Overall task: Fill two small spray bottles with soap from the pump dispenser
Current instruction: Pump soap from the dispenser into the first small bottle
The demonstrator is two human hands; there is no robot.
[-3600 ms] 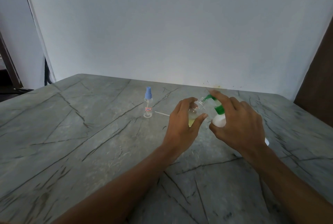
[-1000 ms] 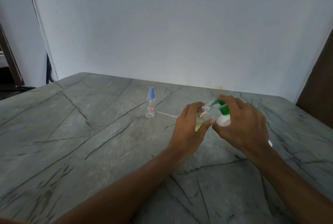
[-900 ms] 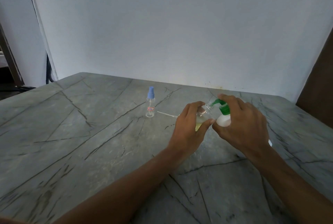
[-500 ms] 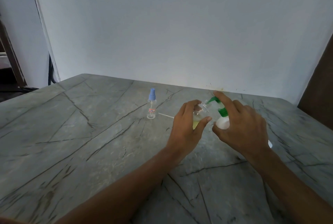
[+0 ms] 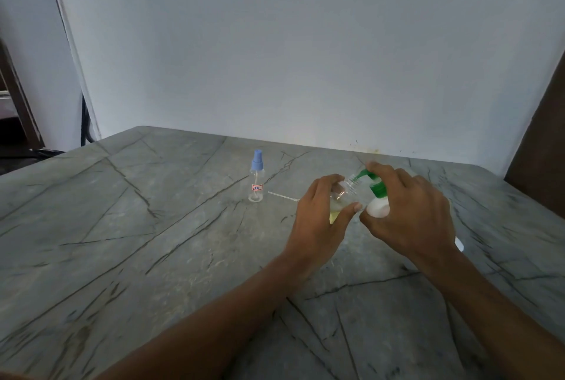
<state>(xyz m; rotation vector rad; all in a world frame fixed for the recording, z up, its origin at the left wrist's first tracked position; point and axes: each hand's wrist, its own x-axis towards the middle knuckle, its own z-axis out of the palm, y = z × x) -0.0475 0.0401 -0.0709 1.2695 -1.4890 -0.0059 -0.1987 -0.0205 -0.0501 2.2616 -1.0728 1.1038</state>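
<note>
My left hand [image 5: 318,220] grips a small clear spray bottle [image 5: 342,196] with its cap off, tilted to the right, with yellowish liquid at its bottom. My right hand [image 5: 409,214] holds the white pump dispenser [image 5: 379,207]; its forefinger rests on the green pump head [image 5: 371,181]. The green nozzle sits at the open neck of the tilted bottle. A second small clear spray bottle [image 5: 256,179] with a blue cap stands upright to the left, apart from both hands.
The grey veined stone table [image 5: 153,227] ends at a white wall behind. A thin white dip tube [image 5: 282,196] lies on the table between the standing bottle and my left hand. A small white object [image 5: 459,246] shows behind my right wrist.
Both hands stay on the bottle and the dispenser in almost the same place. My right forefinger has shifted a little up and down on the pump head.
</note>
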